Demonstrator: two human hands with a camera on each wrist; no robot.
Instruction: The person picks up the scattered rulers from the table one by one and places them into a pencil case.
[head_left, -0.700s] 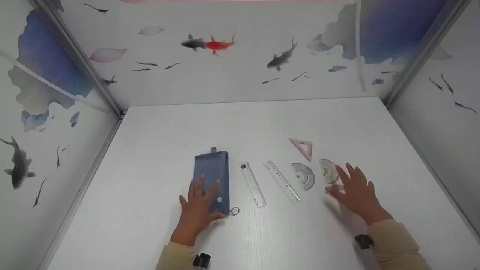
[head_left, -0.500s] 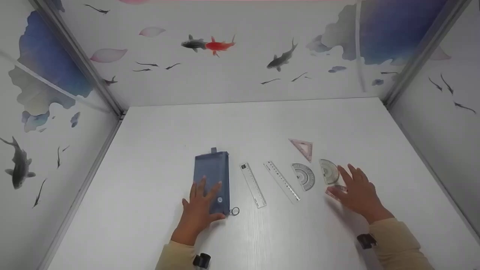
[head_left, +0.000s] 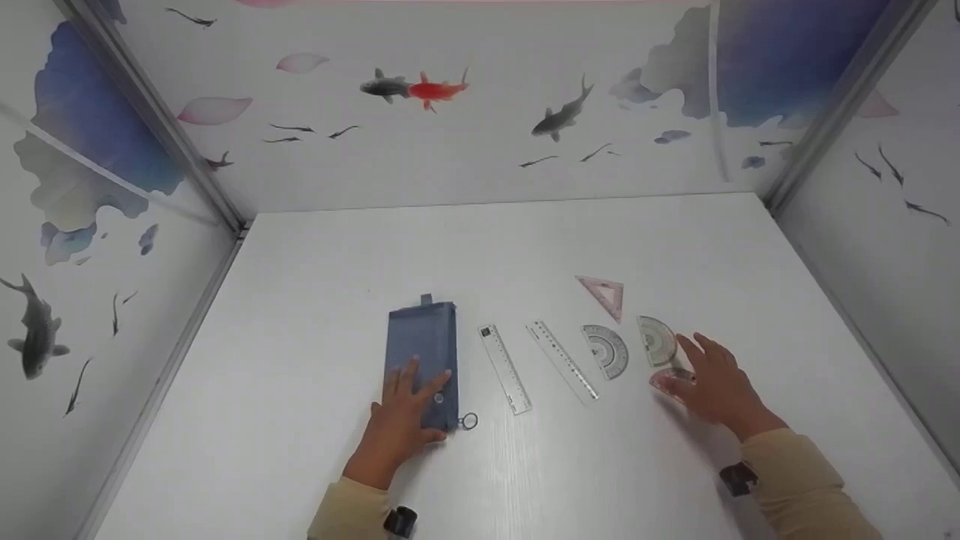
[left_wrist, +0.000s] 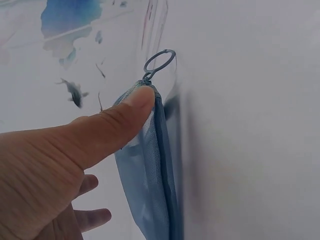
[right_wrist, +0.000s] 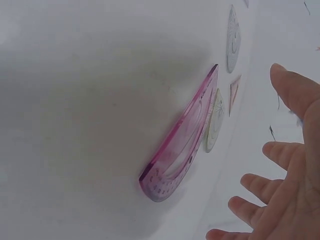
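My left hand rests on the lower part of a blue mesh pencil pouch, fingers spread over it. In the left wrist view the thumb lies on the pouch's corner, right by a metal ring. Above a pink protractor hovers my right hand, its fingers apart and holding nothing. The thumb overlaps that protractor in the head view. A clear protractor lies just beyond it, close to the right fingertips.
Between the pouch and the right hand lie two clear rulers, set at a slant, and another clear protractor. Farther back is a pink set square. Painted panels wall the white table at the back and both sides.
My left hand has slid slightly down the pouch toward me. My right hand has drawn back a little to the right, uncovering more of the pink protractor. The other tools stay put.
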